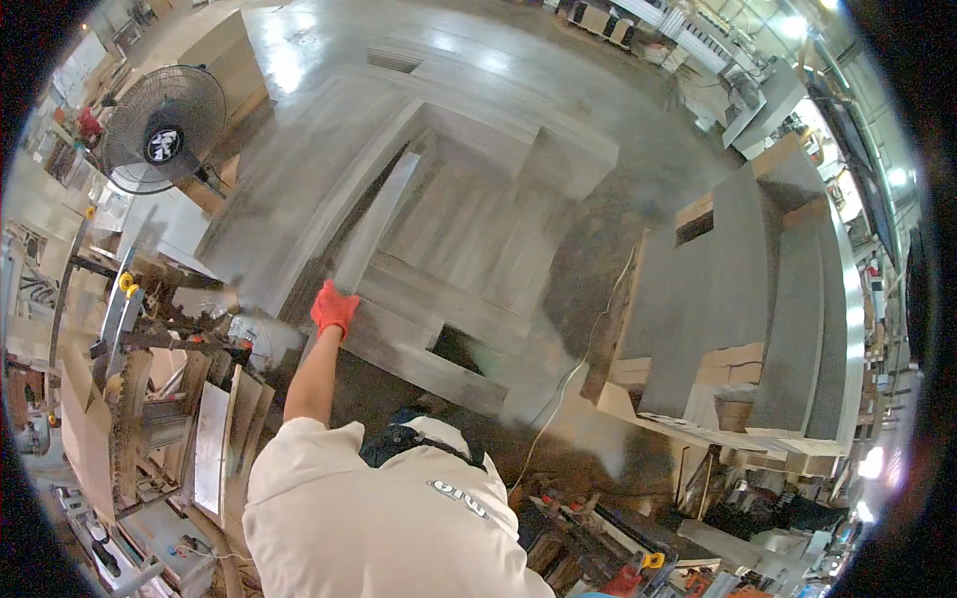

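Note:
My left hand (335, 308), in a red glove, is stretched forward. Its fingers are closed over the near end of a long, narrow grey panel (379, 219). This panel runs away from me along the left side of a large grey box-like cabinet frame (439, 311), with a dark gap on its left. The frame's near board has a dark rectangular cutout (461, 349). A box-shaped section (570, 164) rises at the frame's far right corner. My right hand and forearm are out of sight, and my pale shirt (389, 508) fills the lower middle.
A black fan (164, 130) stands at the far left. Boards and a metal rack (130, 299) crowd the left. On the right are stacked grey panels (708, 299); a pale cord (588, 354) trails across the floor beside them. Tools and scraps (618, 548) lie at lower right.

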The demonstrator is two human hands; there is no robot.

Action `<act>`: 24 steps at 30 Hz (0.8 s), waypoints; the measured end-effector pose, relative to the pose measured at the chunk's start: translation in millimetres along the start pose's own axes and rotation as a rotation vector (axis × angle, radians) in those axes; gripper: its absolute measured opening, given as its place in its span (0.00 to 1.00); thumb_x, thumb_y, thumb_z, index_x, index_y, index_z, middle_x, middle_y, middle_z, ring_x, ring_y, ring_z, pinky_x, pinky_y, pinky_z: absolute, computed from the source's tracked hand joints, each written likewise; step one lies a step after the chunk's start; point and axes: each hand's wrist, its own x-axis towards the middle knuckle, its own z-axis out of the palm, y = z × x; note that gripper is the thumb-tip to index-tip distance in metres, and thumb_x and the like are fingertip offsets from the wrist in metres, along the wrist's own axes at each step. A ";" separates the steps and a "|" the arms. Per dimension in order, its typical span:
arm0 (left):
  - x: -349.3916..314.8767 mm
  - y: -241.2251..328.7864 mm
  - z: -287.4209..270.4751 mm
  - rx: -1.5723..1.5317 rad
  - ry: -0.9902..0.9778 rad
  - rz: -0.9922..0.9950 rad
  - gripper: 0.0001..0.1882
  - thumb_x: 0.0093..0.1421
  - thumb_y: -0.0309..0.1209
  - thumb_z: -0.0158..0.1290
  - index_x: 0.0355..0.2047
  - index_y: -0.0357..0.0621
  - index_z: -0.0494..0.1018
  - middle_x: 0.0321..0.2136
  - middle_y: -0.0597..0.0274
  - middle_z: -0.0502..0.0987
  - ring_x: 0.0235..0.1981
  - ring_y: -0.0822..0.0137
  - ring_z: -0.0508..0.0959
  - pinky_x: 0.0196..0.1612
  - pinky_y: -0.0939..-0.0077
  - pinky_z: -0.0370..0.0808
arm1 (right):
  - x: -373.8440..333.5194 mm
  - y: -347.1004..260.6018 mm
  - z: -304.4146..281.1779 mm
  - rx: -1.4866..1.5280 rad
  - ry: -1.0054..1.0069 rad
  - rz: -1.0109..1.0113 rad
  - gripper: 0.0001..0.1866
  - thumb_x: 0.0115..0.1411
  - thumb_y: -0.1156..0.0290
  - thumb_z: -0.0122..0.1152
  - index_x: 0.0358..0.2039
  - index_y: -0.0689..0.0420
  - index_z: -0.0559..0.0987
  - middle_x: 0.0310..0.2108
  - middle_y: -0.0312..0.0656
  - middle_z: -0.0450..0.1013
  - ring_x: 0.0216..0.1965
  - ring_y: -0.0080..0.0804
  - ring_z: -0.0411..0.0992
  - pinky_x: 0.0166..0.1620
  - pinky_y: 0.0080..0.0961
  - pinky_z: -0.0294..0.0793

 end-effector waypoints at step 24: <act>-239.3 277.1 192.3 -0.348 -0.399 1.268 0.34 0.57 0.48 0.62 0.59 0.43 0.69 0.52 0.47 0.74 0.55 0.45 0.73 0.57 0.55 0.72 | 52.6 167.8 35.4 -0.041 -0.160 -0.069 0.24 0.56 0.45 0.68 0.40 0.54 0.83 0.38 0.44 0.81 0.42 0.45 0.79 0.44 0.43 0.77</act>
